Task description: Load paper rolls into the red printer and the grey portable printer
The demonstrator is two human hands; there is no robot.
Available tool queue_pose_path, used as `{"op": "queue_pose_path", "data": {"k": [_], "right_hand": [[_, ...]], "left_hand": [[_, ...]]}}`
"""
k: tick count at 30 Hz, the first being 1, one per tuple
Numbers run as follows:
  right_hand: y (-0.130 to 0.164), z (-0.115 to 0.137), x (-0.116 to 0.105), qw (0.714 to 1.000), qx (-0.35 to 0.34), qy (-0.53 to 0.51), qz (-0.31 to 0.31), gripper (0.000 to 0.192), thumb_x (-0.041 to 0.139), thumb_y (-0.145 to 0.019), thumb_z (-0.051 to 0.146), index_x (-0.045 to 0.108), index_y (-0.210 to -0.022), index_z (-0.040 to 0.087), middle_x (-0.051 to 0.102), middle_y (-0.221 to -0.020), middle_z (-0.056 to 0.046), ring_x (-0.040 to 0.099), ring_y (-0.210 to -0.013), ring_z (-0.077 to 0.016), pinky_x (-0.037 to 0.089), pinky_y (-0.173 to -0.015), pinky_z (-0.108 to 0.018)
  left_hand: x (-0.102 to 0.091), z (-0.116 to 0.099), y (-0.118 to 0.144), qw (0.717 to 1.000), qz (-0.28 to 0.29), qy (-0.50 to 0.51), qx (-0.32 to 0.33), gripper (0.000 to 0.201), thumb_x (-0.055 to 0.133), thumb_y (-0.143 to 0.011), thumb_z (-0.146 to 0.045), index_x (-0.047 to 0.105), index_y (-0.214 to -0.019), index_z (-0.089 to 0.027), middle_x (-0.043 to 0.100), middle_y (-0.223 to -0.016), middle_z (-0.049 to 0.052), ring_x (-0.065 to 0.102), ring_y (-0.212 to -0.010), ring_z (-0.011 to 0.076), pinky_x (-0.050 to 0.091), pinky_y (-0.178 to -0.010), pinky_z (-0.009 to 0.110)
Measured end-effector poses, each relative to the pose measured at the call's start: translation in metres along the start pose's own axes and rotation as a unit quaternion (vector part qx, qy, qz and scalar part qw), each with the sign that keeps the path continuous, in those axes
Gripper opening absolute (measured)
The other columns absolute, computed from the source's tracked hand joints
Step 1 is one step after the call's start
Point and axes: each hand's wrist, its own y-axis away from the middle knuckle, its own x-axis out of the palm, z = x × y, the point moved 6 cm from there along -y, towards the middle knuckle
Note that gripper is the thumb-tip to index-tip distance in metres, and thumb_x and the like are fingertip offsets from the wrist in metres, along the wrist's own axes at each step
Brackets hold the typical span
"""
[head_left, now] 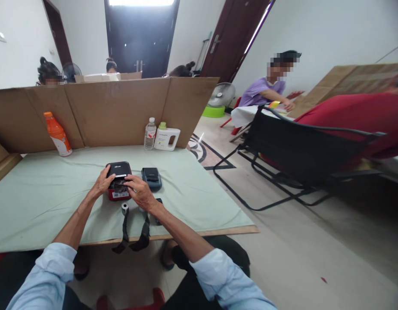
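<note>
A black-and-red boxy device [119, 196], resembling a label printer, sits on the cloth-covered table. Along its left side lies my left hand [104, 181], gripping it with the thumb on the front edge of the black top. My right hand [139, 189] is closed in a pinch at the device's front right, beside a dark shiny piece in the opening; what its fingertips hold is hidden. Just nearer to me, a small white roll [125, 207] trails a black strip [125, 230] over the table edge. A second black strip [144, 234] hangs beside it, its upper end partly under my right hand.
A dark blue-black device [151, 178] lies right of the printer-like one. Behind stand an orange bottle [57, 134], a clear bottle [150, 135] and a white jug [166, 138] before a cardboard screen [118, 114]. A folding chair [302, 150] with a seated person is at right.
</note>
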Motion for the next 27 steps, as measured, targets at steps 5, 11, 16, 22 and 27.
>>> {"op": "queue_pose_path", "data": {"k": [5,11,16,22,27], "right_hand": [[0.002,0.005,0.001,1.0,-0.008,0.017,-0.007,0.032,0.06,-0.088,0.002,0.078,-0.106,0.021,0.073,-0.12,-0.012,0.068,-0.118,-0.0253,0.059,-0.105,-0.046],[0.005,0.009,0.0,0.999,-0.02,0.031,-0.009,0.03,0.058,-0.089,0.003,0.077,-0.106,0.02,0.073,-0.119,-0.013,0.067,-0.118,-0.0259,0.06,-0.103,-0.045],[0.005,0.009,0.0,0.999,-0.01,0.041,-0.002,0.03,0.059,-0.089,0.004,0.077,-0.107,0.021,0.072,-0.119,-0.012,0.067,-0.116,-0.0264,0.059,-0.103,-0.047],[0.003,0.013,0.0,0.998,-0.011,0.055,0.008,0.028,0.061,-0.089,0.006,0.077,-0.107,0.02,0.072,-0.117,-0.014,0.066,-0.112,-0.028,0.059,-0.101,-0.048],[0.003,0.013,0.001,0.998,-0.004,0.063,0.019,0.029,0.063,-0.089,0.005,0.077,-0.109,0.021,0.071,-0.117,-0.012,0.065,-0.114,-0.0278,0.058,-0.102,-0.048]], "left_hand": [[-0.008,-0.008,0.006,0.999,0.042,0.032,-0.014,0.091,0.071,-0.08,-0.053,0.045,-0.159,-0.014,0.052,-0.158,0.016,0.051,-0.142,0.038,0.042,-0.119,0.05],[-0.013,-0.016,0.009,0.986,0.094,0.1,-0.092,0.108,0.08,-0.07,-0.041,0.035,-0.164,-0.014,0.067,-0.136,0.017,0.071,-0.103,0.0314,0.062,-0.083,0.043],[-0.016,-0.019,0.004,0.987,0.083,0.103,-0.097,0.106,0.083,-0.064,-0.036,0.043,-0.16,-0.013,0.071,-0.127,0.016,0.071,-0.101,0.0313,0.061,-0.085,0.044],[-0.021,-0.019,-0.004,0.99,0.075,0.098,-0.066,0.105,0.091,-0.055,-0.04,0.056,-0.151,-0.012,0.071,-0.128,0.017,0.071,-0.105,0.0336,0.061,-0.092,0.049],[-0.022,-0.021,-0.007,0.991,0.081,0.089,-0.058,0.103,0.093,-0.053,-0.041,0.06,-0.147,-0.014,0.068,-0.137,0.018,0.069,-0.114,0.0365,0.06,-0.094,0.05]]}}
